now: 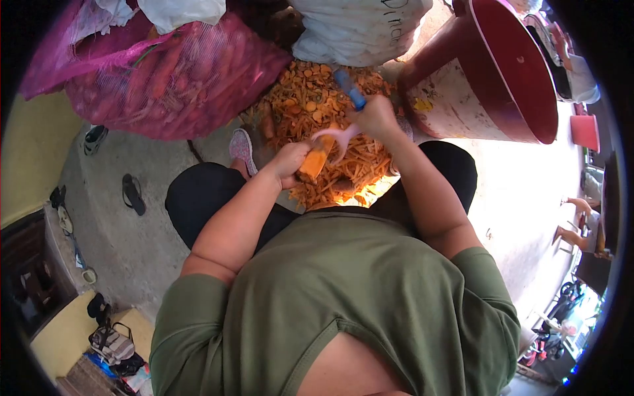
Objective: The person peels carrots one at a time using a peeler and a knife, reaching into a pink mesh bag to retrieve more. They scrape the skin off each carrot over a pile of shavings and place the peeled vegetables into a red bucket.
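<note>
Carrot (316,160) at frame centre, clamped in the left hand (288,164) above an orange pile of peelings (307,99) on the floor (152,224). The right hand (376,119) grips a blue-handled peeler (340,135), its head touching the carrot.

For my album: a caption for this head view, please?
Left hand grips an orange carrot, right hand a blue-handled pale peeler, above a heap of orange peelings.

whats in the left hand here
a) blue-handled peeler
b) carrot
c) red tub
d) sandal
b: the left hand grips the carrot, while the right hand holds the peeler above the pile of peelings.
</note>
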`<state>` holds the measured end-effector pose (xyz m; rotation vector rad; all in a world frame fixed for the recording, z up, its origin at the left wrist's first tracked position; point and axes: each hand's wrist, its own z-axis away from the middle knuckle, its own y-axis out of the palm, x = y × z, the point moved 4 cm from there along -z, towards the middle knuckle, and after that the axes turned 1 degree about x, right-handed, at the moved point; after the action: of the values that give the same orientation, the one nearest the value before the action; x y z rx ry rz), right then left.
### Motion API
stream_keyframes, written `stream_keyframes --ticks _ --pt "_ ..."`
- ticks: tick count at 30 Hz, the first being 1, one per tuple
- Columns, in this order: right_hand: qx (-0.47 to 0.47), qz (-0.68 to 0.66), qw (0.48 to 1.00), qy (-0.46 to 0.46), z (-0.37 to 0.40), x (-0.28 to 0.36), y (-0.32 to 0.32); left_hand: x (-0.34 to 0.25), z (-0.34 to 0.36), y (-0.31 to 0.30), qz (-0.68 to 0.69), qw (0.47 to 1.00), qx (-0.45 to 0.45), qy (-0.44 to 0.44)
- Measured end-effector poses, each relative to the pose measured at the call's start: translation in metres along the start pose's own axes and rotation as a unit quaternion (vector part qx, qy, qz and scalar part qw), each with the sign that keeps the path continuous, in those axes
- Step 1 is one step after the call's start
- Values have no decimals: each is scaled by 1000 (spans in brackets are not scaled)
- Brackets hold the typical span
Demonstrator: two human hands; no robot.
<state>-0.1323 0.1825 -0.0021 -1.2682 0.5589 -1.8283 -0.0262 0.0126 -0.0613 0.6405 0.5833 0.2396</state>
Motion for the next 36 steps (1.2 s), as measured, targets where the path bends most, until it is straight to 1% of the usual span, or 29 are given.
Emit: stream_keyframes --ticks 2,5,8,11,14,17,20,23,24,26,29,32,35,36 --pt "-61 -5 996 69 -23 -31 -13 -4 8 7 -1 1000 -17 -20" --pt "-121 -7 992 44 -14 -23 -36 -8 14 11 -17 999 -35 -28" --pt "-31 -61 997 -39 16 14 -13 -5 10 6 -8 998 -54 -10" --pt "5 16 997 -80 15 9 11 -11 18 14 -17 997 -79 -5" --pt "-108 5 992 63 -26 -42 -19 -9 17 7 -16 999 23 -37" --pt "-126 -28 990 55 -23 -41 -41 -9 17 7 -20 999 17 -46" --pt "-10 -79 997 -16 7 0 -11 -10 14 16 40 998 -53 -4" --pt "-7 21 1000 -3 1 -3 1 -6 11 13 15 999 -36 5" --pt "-41 -4 999 12 -5 -10 -7 -5 13 13 7 999 -35 -7" --pt "-155 7 986 61 -24 -39 -22 -9 17 14 -11 999 -32 -26" --pt "-142 1 989 43 -12 -26 -38 -5 10 3 -21 999 -22 -25" --pt "-46 -49 997 -37 12 6 -12 -11 13 12 -25 996 -88 21" --pt "-30 15 998 -60 0 -6 11 -4 6 5 -61 993 -94 26" --pt "-73 21 997 -19 -10 -20 6 -3 5 3 -75 993 -85 25"
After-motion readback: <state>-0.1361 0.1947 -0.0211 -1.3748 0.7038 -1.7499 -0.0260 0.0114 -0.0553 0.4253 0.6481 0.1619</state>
